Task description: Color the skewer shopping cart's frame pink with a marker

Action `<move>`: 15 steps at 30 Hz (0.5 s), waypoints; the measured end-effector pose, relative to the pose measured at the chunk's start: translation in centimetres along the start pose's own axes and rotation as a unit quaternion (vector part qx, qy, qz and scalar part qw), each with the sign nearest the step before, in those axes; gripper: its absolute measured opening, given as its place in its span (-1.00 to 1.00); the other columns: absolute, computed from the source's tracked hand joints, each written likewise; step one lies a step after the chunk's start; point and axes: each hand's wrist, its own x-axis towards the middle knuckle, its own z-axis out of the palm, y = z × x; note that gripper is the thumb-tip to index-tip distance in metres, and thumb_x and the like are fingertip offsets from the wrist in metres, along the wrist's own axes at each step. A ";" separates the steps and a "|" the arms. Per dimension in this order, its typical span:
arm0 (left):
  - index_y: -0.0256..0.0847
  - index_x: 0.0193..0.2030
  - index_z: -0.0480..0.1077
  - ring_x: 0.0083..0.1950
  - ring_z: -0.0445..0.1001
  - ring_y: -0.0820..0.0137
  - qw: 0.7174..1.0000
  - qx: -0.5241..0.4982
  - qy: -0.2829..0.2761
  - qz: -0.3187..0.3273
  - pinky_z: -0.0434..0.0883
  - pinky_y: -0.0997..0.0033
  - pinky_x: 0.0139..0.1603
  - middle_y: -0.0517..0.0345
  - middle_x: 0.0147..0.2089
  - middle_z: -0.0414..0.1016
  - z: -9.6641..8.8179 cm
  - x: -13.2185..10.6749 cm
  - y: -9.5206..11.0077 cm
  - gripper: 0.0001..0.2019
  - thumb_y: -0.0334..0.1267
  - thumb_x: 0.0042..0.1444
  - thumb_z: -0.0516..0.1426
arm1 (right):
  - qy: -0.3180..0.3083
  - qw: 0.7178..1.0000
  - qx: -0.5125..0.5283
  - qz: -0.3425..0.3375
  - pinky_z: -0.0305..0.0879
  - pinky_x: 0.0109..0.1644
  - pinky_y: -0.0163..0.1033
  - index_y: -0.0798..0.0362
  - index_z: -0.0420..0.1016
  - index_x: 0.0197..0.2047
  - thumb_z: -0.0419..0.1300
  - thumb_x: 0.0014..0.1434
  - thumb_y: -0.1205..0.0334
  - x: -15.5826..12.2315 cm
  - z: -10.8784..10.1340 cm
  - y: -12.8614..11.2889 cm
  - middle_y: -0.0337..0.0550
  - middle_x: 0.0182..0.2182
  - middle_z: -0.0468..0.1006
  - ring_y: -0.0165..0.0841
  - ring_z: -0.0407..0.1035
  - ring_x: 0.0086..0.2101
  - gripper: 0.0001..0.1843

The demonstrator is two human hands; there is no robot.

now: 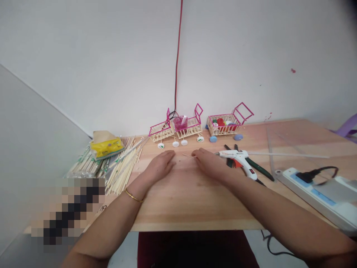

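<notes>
My left hand (160,166) rests on the wooden table (178,208), fingers stretched forward and holding nothing. Opposite it, my right hand (208,160) has its fingers bent together around one end of a short thin wooden stick (188,155), which points toward the left hand. Beyond the hands stand three miniature stick carts: a left cart (161,131), a middle cart (189,128) and a right cart (224,124). They have pink trim and bottle-cap wheels. Just right of my right hand lies a white glue gun (237,157), partly over green-handled pliers (259,169).
Bundles of wooden sticks (122,167) and a yellow tissue pack (107,146) lie at the left. On the right are a power strip (309,193) with a black plug and clear rulers (270,152). A red-and-black cable (178,52) runs down the wall.
</notes>
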 end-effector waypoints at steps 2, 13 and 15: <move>-0.36 0.26 0.22 0.37 0.18 0.10 0.998 0.030 -0.062 0.013 0.15 0.04 0.35 -0.28 0.36 0.19 0.5 -0.2 0.6 -0.45 -0.07 0.22 0.06 | -0.036 0.999 -0.036 -0.001 0.21 -0.13 -0.23 0.14 0.41 -0.04 -0.09 0.33 0.34 -0.2 -0.2 -0.4 0.06 -0.12 0.51 -0.21 0.44 -0.16 -0.72; -0.37 0.42 -0.08 0.50 -0.24 0.02 0.983 0.082 -0.164 0.023 -0.15 -0.08 0.42 -0.31 0.48 -0.21 1.7 -1.1 3.1 0.01 0.40 0.04 -0.05 | -0.074 0.994 -0.069 0.032 0.20 -0.20 -0.20 0.12 0.36 0.03 -0.08 0.28 0.34 -0.6 -0.8 -0.9 0.09 -0.10 0.54 -0.17 0.47 -0.15 -0.68; -0.40 0.40 -0.04 0.49 -0.19 -0.01 0.981 0.108 -0.157 -0.023 -0.12 -0.09 0.41 -0.35 0.47 -0.18 1.1 -0.9 2.6 0.00 0.39 0.03 -0.01 | -0.074 0.994 -0.069 0.029 0.19 -0.22 -0.19 0.12 0.36 0.01 -0.08 0.26 0.35 -0.7 -1.0 -1.0 0.10 -0.11 0.55 -0.15 0.47 -0.15 -0.69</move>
